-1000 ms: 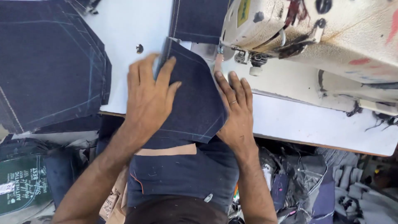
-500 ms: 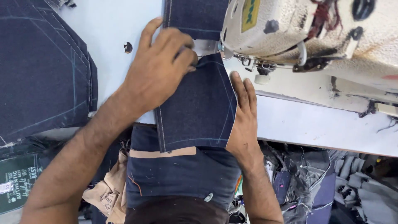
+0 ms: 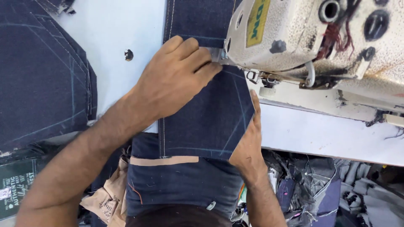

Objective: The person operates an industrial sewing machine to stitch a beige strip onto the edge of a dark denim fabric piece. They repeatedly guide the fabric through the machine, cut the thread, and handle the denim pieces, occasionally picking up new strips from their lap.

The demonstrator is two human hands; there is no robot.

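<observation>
White table (image 3: 126,25): dark denim panel (image 3: 206,117), chalk-lined, flat under both hands.

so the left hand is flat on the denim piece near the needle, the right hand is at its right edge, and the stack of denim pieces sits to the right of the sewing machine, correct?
Not quite. The head view shows the stack of denim pieces on the left side of the table, not to the right of the sewing machine. The rest holds: the left hand lies flat on the denim piece near the needle, and the right hand is at its right edge.
</observation>
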